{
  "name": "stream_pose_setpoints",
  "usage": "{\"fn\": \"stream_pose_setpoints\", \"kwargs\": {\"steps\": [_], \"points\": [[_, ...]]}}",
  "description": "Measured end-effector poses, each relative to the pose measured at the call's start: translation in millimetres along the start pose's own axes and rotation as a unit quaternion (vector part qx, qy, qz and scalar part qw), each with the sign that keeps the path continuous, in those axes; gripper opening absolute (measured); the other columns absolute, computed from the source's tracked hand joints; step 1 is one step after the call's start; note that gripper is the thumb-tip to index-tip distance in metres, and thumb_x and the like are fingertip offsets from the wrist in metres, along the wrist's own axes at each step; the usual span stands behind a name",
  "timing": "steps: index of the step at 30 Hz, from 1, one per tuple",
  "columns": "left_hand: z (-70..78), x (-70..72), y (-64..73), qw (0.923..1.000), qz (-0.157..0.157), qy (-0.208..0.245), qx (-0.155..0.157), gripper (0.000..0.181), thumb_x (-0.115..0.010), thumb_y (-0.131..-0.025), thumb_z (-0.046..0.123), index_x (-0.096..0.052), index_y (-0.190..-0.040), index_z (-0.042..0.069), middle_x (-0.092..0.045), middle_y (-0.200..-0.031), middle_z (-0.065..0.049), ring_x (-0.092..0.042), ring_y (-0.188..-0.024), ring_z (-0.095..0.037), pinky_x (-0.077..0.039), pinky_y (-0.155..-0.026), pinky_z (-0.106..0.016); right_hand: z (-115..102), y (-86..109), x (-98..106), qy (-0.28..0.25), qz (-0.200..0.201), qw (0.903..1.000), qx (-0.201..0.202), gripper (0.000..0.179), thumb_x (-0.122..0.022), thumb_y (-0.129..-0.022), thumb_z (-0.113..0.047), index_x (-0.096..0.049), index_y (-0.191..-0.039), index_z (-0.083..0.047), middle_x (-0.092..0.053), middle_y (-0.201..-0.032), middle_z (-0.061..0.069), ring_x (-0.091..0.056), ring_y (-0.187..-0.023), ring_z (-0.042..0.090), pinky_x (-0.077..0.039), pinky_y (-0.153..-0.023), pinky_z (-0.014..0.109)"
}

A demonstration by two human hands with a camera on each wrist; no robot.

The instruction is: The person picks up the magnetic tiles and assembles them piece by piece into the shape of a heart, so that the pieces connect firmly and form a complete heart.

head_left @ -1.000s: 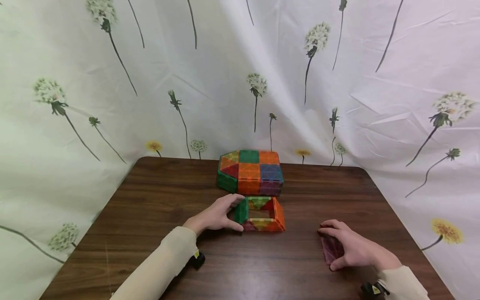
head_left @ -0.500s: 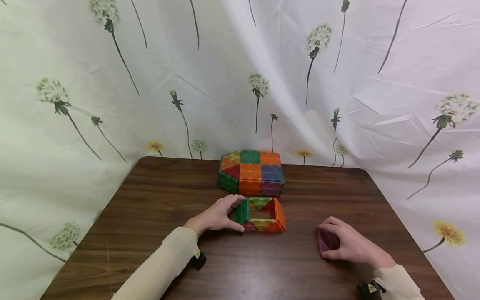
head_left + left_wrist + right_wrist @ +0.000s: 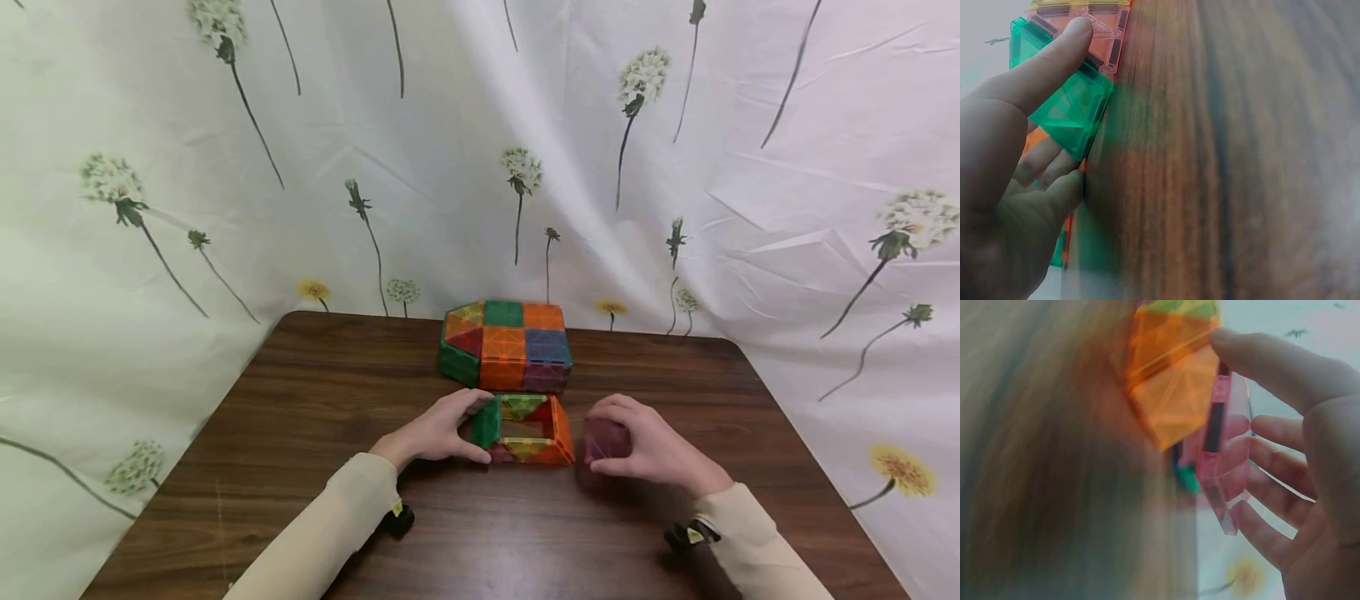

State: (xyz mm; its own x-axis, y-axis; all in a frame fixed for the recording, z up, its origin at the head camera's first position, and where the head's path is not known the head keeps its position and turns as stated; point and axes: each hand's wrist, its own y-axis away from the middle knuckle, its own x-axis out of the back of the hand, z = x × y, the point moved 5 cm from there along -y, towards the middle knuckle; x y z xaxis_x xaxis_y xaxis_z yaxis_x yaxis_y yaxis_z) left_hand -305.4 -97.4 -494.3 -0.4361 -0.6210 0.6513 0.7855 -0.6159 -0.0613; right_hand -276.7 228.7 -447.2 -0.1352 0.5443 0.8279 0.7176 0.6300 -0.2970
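A small open-topped frame of see-through magnetic tiles (image 3: 558, 433) stands mid-table, green at its left end and orange at its right. My left hand (image 3: 438, 427) spans the green tiles (image 3: 1072, 112), thumb along the near side over a pink tile (image 3: 1100, 40), fingers round the far side. Just right of the frame, my right hand (image 3: 660, 442) holds a pink-purple magnetic tile (image 3: 1216, 469) between thumb and fingers, turned on edge. In the right wrist view this tile overlaps the frame's orange end (image 3: 1172, 381).
Behind the frame sits a larger flat-topped block of coloured magnetic tiles (image 3: 504, 343), pointed at its left end. The brown wooden table (image 3: 337, 358) ends at a white cloth with printed dandelions (image 3: 450, 167). Each wrist wears a black strap device (image 3: 397, 521).
My right hand has moved left and away from me with the pink-purple tile, from the table's right side to beside the frame's orange end. My left hand has stayed at the green end.
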Motion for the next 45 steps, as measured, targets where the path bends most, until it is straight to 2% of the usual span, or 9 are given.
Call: {"fn": "stream_pose_setpoints", "kwargs": {"steps": [5,9,17,23,27,36,40,45], "points": [[-0.5,-1.4,-1.1,1.0,-0.002,-0.002,0.002,0.09,-0.092,-0.083,0.037,-0.045,-0.155,0.011,-0.051,-0.151,-0.008,-0.054,-0.137,-0.027,-0.045,-0.115,-0.048,-17.5,-24.5,-1.6,0.001,0.017,0.9992,0.037,0.059,-0.091,-0.081,-0.045,-0.072,-0.126,-0.013,-0.063,-0.13,-0.007,-0.063,-0.116,0.014,-0.058,-0.093,0.04],[-1.0,-1.3,-0.8,1.0,-0.002,-0.003,0.004,0.089,-0.092,-0.083,0.036,-0.046,-0.155,0.011,-0.052,-0.15,-0.008,-0.054,-0.136,-0.027,-0.045,-0.114,-0.048,-27.4,-42.6,-8.5,-0.015,0.016,0.9983,0.055,0.057,-0.089,-0.084,-0.046,-0.072,-0.127,-0.013,-0.063,-0.131,-0.006,-0.063,-0.119,0.014,-0.057,-0.095,0.039],[-1.7,-2.3,-0.9,0.9999,0.002,-0.002,0.012,0.087,-0.092,-0.083,0.035,-0.047,-0.154,0.015,-0.052,-0.149,-0.005,-0.054,-0.135,-0.024,-0.044,-0.115,-0.047,-42.3,-74.2,-30.4,-0.014,-0.034,0.9964,0.076,0.055,-0.085,-0.088,-0.048,-0.072,-0.128,-0.012,-0.062,-0.133,-0.004,-0.059,-0.122,0.013,-0.058,-0.095,0.037],[0.4,-2.7,-1.2,1.0,0.002,0.001,0.002,0.087,-0.092,-0.083,0.037,-0.048,-0.153,0.012,-0.053,-0.147,-0.005,-0.054,-0.134,-0.024,-0.044,-0.115,-0.047,-45.3,-84.7,-44.3,-0.001,-0.072,0.9951,0.068,0.059,-0.082,-0.09,-0.05,-0.07,-0.132,-0.011,-0.063,-0.133,-0.003,-0.057,-0.123,0.015,-0.055,-0.102,0.039],[0.6,-2.0,-1.9,1.0,0.005,-0.003,0.001,0.087,-0.093,-0.082,0.038,-0.048,-0.152,0.012,-0.054,-0.146,-0.005,-0.055,-0.133,-0.024,-0.045,-0.114,-0.046,-47.6,-90.4,-48.0,-0.001,-0.08,0.9945,0.068,0.06,-0.08,-0.092,-0.049,-0.068,-0.136,-0.01,-0.063,-0.134,0.0,-0.057,-0.124,0.018,-0.054,-0.103,0.04],[0.4,-1.8,-3.3,0.9999,0.007,-0.008,-0.006,0.086,-0.093,-0.081,0.037,-0.049,-0.151,0.012,-0.055,-0.144,-0.005,-0.056,-0.132,-0.024,-0.046,-0.114,-0.046,-48.1,-93.0,-49.0,-0.007,-0.071,0.9944,0.078,0.064,-0.082,-0.091,-0.049,-0.065,-0.138,-0.009,-0.066,-0.134,0.004,-0.059,-0.124,0.02,-0.054,-0.103,0.042],[0.0,-0.7,-3.3,0.9998,0.01,-0.02,0.0,0.087,-0.093,-0.081,0.039,-0.049,-0.152,0.012,-0.055,-0.144,-0.004,-0.056,-0.132,-0.024,-0.046,-0.114,-0.046,-40.4,-84.4,-43.0,-0.012,-0.062,0.9967,0.051,0.075,-0.08,-0.09,-0.054,-0.058,-0.147,-0.009,-0.06,-0.142,0.005,-0.058,-0.127,0.023,-0.053,-0.104,0.045],[1.3,-0.5,0.5,0.9992,0.005,-0.041,0.002,0.091,-0.092,-0.083,0.04,-0.047,-0.156,0.008,-0.056,-0.141,-0.007,-0.056,-0.131,-0.026,-0.046,-0.113,-0.048,-14.4,-59.4,-38.8,-0.008,-0.058,0.9983,-0.009,0.092,-0.085,-0.085,-0.054,-0.049,-0.155,-0.006,-0.053,-0.149,0.008,-0.055,-0.135,0.026,-0.05,-0.109,0.051]]}}
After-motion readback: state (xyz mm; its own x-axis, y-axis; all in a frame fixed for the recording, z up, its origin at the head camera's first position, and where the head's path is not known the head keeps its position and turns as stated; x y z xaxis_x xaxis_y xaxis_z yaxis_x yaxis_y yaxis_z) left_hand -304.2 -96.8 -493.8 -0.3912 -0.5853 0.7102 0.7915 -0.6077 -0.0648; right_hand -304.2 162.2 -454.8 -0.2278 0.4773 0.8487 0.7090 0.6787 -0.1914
